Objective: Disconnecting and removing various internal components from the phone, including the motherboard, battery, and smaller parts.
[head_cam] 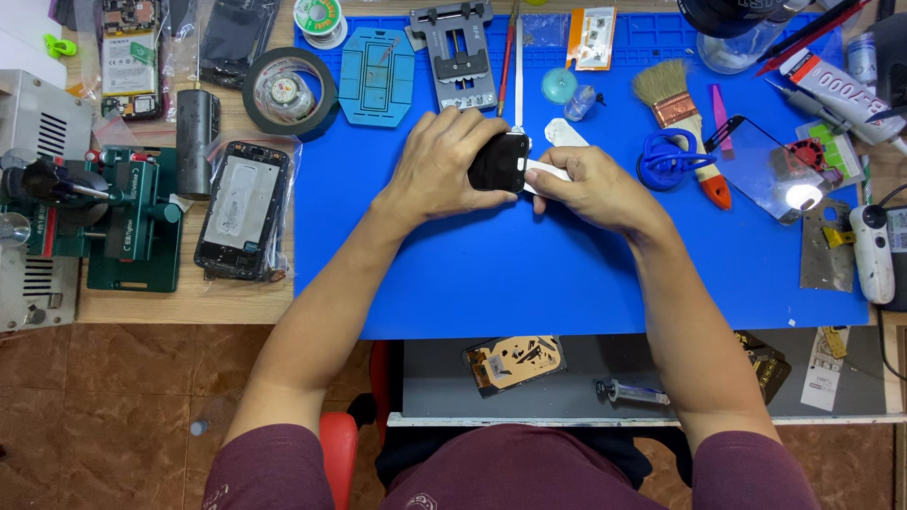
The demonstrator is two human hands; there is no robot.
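Note:
My left hand [444, 161] grips a small black phone [498, 162], holding it on its edge above the blue work mat [529, 274]. My right hand [590, 184] is closed on a thin white flat tool [550, 170] whose end lies against the phone's right side. A white plastic piece [565, 134] lies on the mat just behind my right hand. Both hands meet near the middle of the mat.
On the mat: a brush [682, 115], blue suction tool [669, 159], grey metal jig [458, 52], teal template [376, 76], glass panel [767, 168]. Left of it lie a bagged phone [241, 210], tape roll [288, 92] and green clamp machine [123, 212]. An open drawer [605, 378] holds parts.

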